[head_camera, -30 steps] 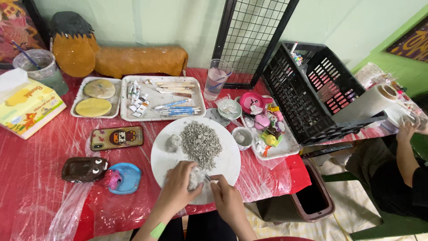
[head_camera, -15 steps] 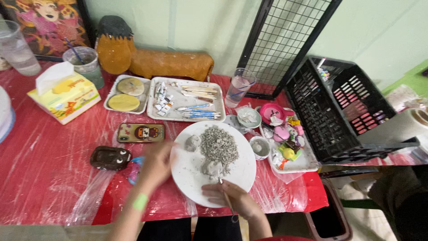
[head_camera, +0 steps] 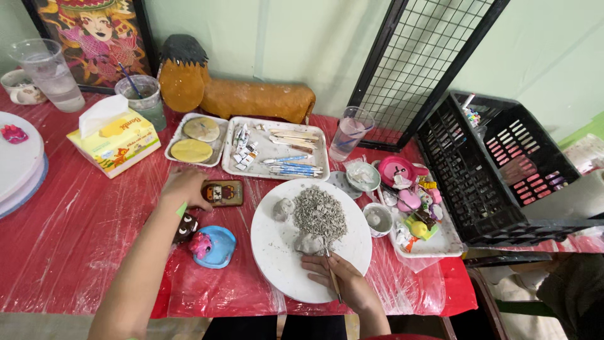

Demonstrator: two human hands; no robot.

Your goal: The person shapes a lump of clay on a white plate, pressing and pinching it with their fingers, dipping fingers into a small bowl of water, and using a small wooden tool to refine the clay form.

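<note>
The right hand is resting on the near edge of the round white plate, at about 5 o'clock on the plate. Its fingers are pinching one thin sculpting stick. The stick is lying long-ways from near to far. Its tip is pointing toward 11 o'clock, into the pile of grey clay bits in the middle of the plate. Its back end is pointing toward the person.

Two grey clay lumps are sitting on the plate too. One lump is at 9 o'clock from the pile. The other lump is at 6 o'clock, just beside the fingertips.

The left hand is reaching out at 9 o'clock from the plate. Its fingers are curling over the left end of one little brown painted tile. I cannot tell if it is gripping the tile or only touching it.

One blue clay dish with a pink figure is sitting near the left arm. Two trays are sitting behind the plate, a small tray with two yellow discs and a bigger tray full of tools.
</note>
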